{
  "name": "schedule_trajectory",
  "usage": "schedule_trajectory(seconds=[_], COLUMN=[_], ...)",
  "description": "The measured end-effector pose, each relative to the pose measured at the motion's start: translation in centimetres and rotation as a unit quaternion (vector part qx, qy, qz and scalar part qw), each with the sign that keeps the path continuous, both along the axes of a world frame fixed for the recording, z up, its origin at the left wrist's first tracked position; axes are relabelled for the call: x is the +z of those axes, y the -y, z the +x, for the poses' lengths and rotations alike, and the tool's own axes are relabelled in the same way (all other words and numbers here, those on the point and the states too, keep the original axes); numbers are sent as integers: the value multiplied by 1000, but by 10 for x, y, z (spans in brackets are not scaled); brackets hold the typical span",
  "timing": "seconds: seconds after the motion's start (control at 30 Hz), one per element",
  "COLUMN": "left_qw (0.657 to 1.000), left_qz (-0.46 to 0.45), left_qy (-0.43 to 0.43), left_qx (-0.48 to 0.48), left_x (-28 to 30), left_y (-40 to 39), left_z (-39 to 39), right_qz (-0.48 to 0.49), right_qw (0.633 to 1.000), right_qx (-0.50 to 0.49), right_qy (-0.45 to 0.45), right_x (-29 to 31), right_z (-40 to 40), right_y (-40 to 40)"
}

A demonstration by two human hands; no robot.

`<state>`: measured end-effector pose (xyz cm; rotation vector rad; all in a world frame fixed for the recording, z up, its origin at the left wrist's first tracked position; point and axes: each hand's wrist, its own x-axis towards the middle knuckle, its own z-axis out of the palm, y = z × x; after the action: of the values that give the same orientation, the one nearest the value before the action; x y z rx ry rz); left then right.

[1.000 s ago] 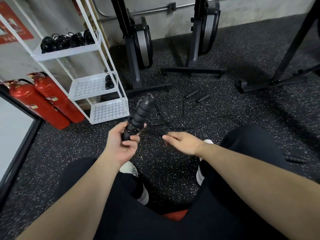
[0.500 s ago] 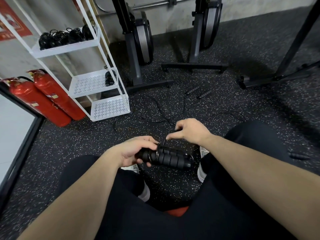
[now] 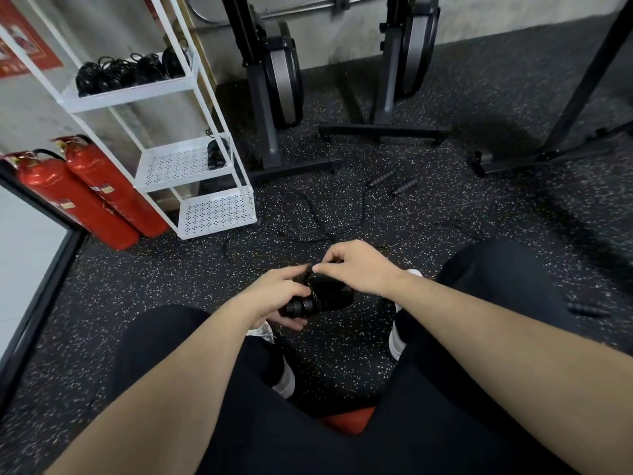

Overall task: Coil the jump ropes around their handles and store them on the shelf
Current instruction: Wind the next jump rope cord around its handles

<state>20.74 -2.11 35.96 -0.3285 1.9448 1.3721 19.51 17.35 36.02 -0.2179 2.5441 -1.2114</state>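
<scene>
Left hand (image 3: 274,296) is gripping the stiff, ribbed handles (image 3: 318,298) while right hand (image 3: 356,269) is pinching the thin, limp, probably light rope (image 3: 342,231) close by.

Red cylindrical fire extinguishers (image 3: 92,193): two
White perforated metal shelf (image 3: 191,162): one, three tiers
Loose black ribbed handles on floor (image 3: 380,178): three
Hands (image 3: 274,296): two

No text or label is legible anywhere.
</scene>
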Motion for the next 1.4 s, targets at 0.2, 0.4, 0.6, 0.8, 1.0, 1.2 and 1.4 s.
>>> schedule_trajectory(seconds=[0.2, 0.4, 0.6, 0.8, 1.0, 1.2, 1.4], left_qw=[982, 936, 903, 856, 826, 876, 945], left_qz=[80, 217, 278, 338, 385, 373, 263], left_qy=[-17, -25, -38, -21, 18, 88, 92], left_qx=[171, 276, 326, 391, 410, 293, 169], left_x=[-7, 2, 7, 17, 21, 20, 28], left_y=[0, -2, 1, 3, 13, 23, 20], left_z=[1, -4, -5, -6, -11, -9, -1], right_qz=[-11, -26, -43, -59, -63, 2, 18], right_qw=[996, 995, 991, 993, 994, 996, 998], right_qx=[83, 40, 84, 75, 84, 81, -21], right_qy=[37, 87, 100, 63, 42, 41, 59], right_x=[-2, 0, -1, -2, -3, -8, -15], right_z=[8, 4, 7, 6, 5, 2, -11], right_y=[5, 4, -1, -1, -3, -15, -32])
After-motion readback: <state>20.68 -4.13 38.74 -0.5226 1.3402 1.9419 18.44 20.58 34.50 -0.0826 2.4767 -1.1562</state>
